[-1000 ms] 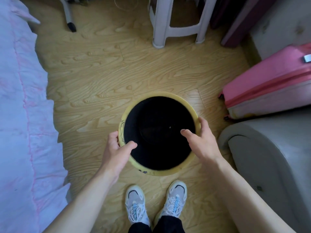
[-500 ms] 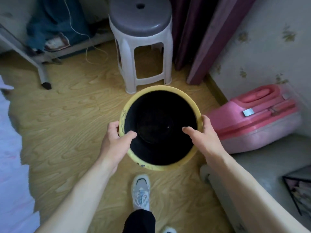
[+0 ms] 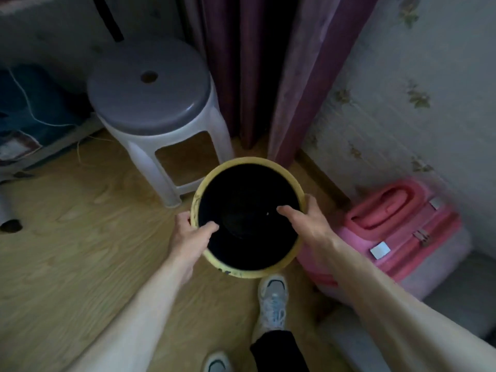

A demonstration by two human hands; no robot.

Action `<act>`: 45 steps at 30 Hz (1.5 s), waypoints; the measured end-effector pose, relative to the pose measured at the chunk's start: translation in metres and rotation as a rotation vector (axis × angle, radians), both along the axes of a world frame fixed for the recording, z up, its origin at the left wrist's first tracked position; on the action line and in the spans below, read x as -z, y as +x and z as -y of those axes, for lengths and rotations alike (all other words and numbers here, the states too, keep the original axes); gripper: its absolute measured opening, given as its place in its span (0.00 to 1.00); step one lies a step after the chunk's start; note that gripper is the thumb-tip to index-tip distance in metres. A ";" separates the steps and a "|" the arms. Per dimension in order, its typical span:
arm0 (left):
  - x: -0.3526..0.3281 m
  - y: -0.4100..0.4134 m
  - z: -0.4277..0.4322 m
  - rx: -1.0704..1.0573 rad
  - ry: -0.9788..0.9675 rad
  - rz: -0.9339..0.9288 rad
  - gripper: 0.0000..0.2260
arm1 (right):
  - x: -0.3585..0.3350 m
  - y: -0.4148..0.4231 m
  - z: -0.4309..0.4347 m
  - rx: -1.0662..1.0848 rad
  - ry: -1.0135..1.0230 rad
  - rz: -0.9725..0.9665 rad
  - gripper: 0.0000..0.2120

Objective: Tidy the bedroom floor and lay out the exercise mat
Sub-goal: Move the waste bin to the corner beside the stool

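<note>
- Both hands carried the bin (image 3: pixel 248 272) clear of the floor, near the stool (image 3: pixel 150 103) and suitcase (image 3: pixel 402 224).
- Left hand (image 3: pixel 188 237) and right hand (image 3: pixel 308 224) each had a grip closed over the rim, thumbs inside.
- Likely clearing floor space; next, a spot near the curtain (image 3: pixel 255 63) to set it down.

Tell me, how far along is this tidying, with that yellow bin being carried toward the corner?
Early, it seems. In hand: both the left hand and the right hand grip the rim of the yellow bin, held near the stool and the curtain. Done: the wooden floor in view looks mostly bare. Left: setting the bin down, and laying the exercise mat, which is nowhere in view.
</note>
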State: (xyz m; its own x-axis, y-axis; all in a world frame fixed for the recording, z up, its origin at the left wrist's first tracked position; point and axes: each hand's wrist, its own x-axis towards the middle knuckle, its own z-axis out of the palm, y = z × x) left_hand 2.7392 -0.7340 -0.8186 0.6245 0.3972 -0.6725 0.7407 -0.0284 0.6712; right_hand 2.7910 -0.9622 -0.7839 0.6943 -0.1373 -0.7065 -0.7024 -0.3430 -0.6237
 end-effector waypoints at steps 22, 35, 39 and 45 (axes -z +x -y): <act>0.087 0.132 0.056 0.078 -0.100 0.023 0.29 | 0.088 0.112 0.063 0.134 -0.006 -0.046 0.30; 0.086 0.149 0.065 0.225 -0.134 0.038 0.33 | 0.104 0.124 0.062 0.200 -0.043 0.050 0.47; 0.068 0.141 0.063 0.213 -0.072 0.026 0.40 | 0.088 0.113 0.048 0.137 -0.071 0.146 0.45; 0.031 0.135 0.060 0.252 -0.019 0.115 0.41 | 0.057 0.100 0.028 0.105 0.066 0.186 0.37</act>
State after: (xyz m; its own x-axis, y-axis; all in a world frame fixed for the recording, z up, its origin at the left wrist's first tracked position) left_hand 2.8742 -0.7941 -0.8497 0.7748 0.2075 -0.5972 0.6307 -0.1889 0.7527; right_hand 2.8907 -0.9902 -0.8404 0.7975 -0.1737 -0.5777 -0.6033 -0.2284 -0.7641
